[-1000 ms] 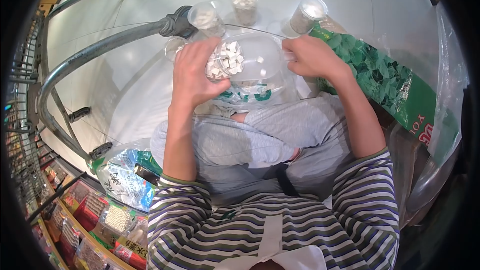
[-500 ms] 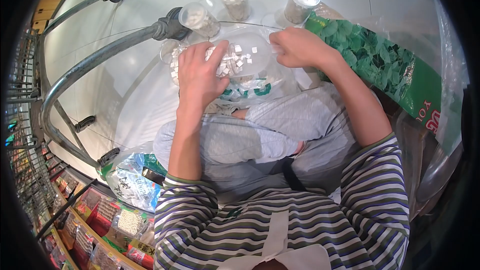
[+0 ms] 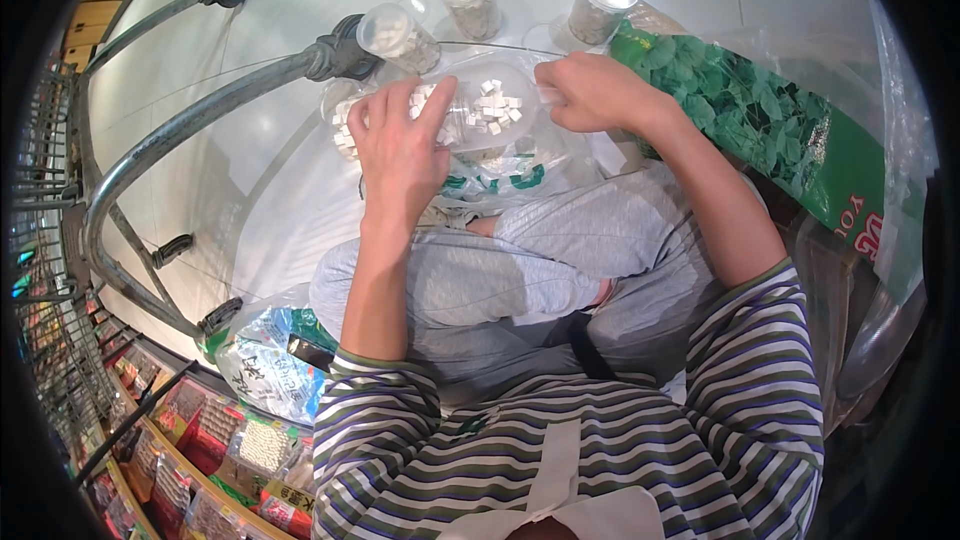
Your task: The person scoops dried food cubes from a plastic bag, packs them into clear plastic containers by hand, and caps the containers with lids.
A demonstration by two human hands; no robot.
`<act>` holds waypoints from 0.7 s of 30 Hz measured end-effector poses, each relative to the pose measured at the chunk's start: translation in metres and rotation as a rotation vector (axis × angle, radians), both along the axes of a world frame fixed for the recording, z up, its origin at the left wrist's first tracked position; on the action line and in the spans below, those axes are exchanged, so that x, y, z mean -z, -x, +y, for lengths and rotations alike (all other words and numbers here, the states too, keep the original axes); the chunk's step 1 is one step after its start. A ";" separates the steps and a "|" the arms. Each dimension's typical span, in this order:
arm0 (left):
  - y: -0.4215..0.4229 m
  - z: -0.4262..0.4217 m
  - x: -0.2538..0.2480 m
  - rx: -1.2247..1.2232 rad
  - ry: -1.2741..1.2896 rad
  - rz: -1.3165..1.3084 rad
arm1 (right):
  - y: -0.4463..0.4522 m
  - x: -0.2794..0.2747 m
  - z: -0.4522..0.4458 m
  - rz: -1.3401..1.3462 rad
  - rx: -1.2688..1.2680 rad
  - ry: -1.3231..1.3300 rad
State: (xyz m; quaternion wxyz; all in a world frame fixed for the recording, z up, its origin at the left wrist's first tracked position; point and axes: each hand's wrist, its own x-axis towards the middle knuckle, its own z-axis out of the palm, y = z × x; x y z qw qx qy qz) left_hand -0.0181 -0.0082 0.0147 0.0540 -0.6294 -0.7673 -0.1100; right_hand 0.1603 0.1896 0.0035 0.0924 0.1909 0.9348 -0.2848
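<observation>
Lying on its side under my left hand (image 3: pixel 402 140) is a clear jar (image 3: pixel 424 100) of white cubes, gripped between fingers and thumb. Its mouth meets a clear plastic scoop (image 3: pixel 513 80), which holds several white cubes (image 3: pixel 493 108). My right hand (image 3: pixel 597 93) is closed round the scoop's handle at the right. Below the scoop sits a clear plastic bag (image 3: pixel 522 178) with green print. Three clear cups stand beyond my hands: a left one (image 3: pixel 398 37), a middle one (image 3: pixel 469 2) and a right one (image 3: pixel 604 5), each with pale pieces inside.
A metal cart frame (image 3: pixel 195 105) with wheels curves along the left. On the right lies a large green leaf-print bag (image 3: pixel 740 110). A blue and white package (image 3: pixel 265 365) is beside my left knee. Packaged goods (image 3: pixel 262 445) fill shelves at the lower left.
The jar has tipped and shifted left, and more white cubes now lie in the scoop. Both hands stay on their items. The view has shifted slightly.
</observation>
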 end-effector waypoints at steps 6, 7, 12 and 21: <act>0.001 -0.001 -0.001 -0.057 -0.052 0.028 | 0.000 -0.002 0.000 0.012 0.015 0.009; 0.001 -0.001 -0.001 -0.057 -0.052 0.029 | 0.000 -0.002 0.000 0.001 0.019 0.015; -0.003 -0.001 0.007 -0.015 -0.060 0.113 | -0.002 0.006 0.001 0.017 0.014 0.017; -0.008 0.000 0.008 -0.063 -0.075 0.004 | -0.003 0.009 0.004 0.036 0.006 -0.021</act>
